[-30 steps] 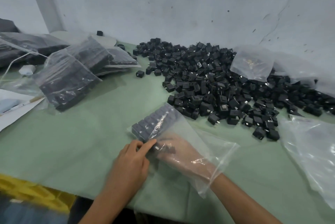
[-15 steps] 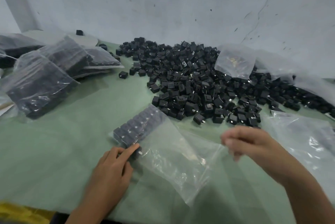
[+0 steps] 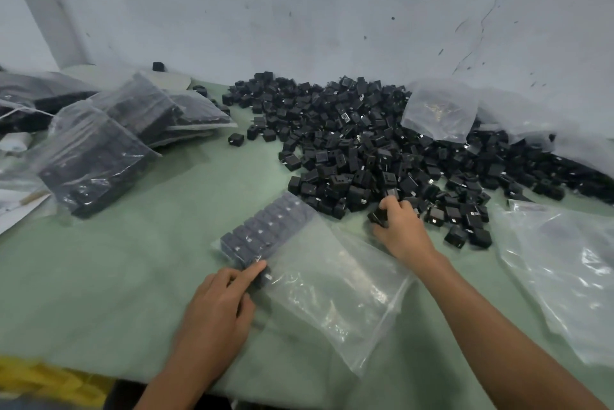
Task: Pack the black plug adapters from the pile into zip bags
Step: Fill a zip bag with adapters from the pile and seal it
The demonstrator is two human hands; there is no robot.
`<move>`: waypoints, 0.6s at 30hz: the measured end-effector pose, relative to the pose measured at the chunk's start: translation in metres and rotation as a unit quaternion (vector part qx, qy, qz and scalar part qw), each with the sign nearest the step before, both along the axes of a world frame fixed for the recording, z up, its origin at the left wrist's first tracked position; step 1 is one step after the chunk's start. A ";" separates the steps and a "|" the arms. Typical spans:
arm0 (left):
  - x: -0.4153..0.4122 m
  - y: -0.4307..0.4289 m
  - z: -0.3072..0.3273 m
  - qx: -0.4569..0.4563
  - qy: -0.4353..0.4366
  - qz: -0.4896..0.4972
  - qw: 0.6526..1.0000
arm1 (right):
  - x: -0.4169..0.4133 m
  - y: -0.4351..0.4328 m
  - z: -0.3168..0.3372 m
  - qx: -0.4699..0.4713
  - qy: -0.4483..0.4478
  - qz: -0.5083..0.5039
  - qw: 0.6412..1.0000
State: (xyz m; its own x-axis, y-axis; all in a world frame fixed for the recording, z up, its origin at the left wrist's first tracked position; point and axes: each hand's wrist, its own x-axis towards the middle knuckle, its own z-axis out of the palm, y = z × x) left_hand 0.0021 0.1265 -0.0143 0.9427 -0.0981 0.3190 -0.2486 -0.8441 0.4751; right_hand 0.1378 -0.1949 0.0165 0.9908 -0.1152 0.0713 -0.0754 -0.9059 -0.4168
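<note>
A large pile of black plug adapters (image 3: 358, 144) covers the far middle and right of the green table (image 3: 116, 270). A clear zip bag (image 3: 325, 280) lies flat in front of me, with a row of adapters (image 3: 265, 230) lined up in its far left end. My left hand (image 3: 219, 303) rests on the bag's near left edge, its index finger pressing an adapter through the plastic. My right hand (image 3: 398, 227) is at the pile's near edge, fingers curled round a black adapter (image 3: 377, 215).
Filled zip bags (image 3: 96, 150) of adapters lie stacked at the left. Empty clear bags lie at the right (image 3: 564, 263) and on the pile by the wall (image 3: 438, 110). A single adapter (image 3: 236, 139) sits apart. Something yellow (image 3: 50, 379) shows below the table's near edge.
My right hand came out of the zip bag, rose over it, then reached forward to the pile's near edge and closed on an adapter. My left hand stayed on the bag.
</note>
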 end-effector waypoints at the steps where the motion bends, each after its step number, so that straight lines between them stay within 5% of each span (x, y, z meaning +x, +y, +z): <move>1: 0.000 0.000 -0.001 0.000 -0.001 0.000 1.000 | -0.002 -0.004 0.001 -0.016 0.013 0.011 1.000; 5: -0.001 -0.002 0.000 0.006 -0.006 -0.002 1.000 | -0.010 -0.017 0.006 -0.018 0.038 0.001 0.999; 8: -0.003 -0.003 0.002 0.012 -0.007 -0.004 1.000 | -0.028 -0.026 0.008 0.121 0.028 -0.056 0.991; 11: -0.004 -0.003 0.004 0.005 -0.003 -0.003 1.000 | -0.066 -0.036 0.026 0.358 -0.024 -0.066 0.931; 18: -0.002 -0.004 0.002 0.009 -0.001 -0.001 1.000 | -0.198 -0.054 0.042 0.611 0.021 -0.003 0.792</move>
